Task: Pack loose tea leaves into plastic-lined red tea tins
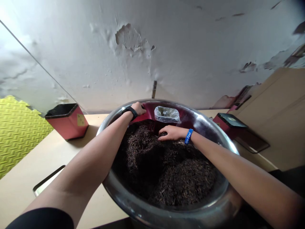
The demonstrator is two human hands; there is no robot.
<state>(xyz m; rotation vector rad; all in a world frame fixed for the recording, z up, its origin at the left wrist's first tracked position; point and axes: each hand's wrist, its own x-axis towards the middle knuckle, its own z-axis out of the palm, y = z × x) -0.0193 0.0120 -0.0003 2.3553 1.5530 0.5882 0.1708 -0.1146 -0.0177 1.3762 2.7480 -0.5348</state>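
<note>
Two bare forearms stretch forward from the near edge, the left one ending in a black sleeve [41,219], over a big, shiny metal basin [181,213]. Dark, thin, twisted loose leaves [188,181], black tea by the look of them, fill much of the basin, heaped unevenly with a shadowed hollow in the middle. The right hand [170,132], a blue lettered band [189,136] on its wrist, reaches down at the far side of the heap, fingers bent and thumb set only narrowly apart from them; I can't tell whether any leaves are pinched there. Just beyond lies a red container [149,112] inside the basin, against the far wall of it, with a clear plastic liner [167,114] showing at its opening. The left hand [138,108], wearing a black watch [131,111], has its fingers curled over the container's left end.

The basin stands on a pale worktop [21,187]. To the left, partly behind the forearm, lies a dark-rimmed flat piece [43,187], and farther back a red canister [75,125] bearing a yellow label. Another red canister [222,126] sits right of the basin. Yellow foam matting [21,133] shows far left, before a peeling grey wall [190,47].
</note>
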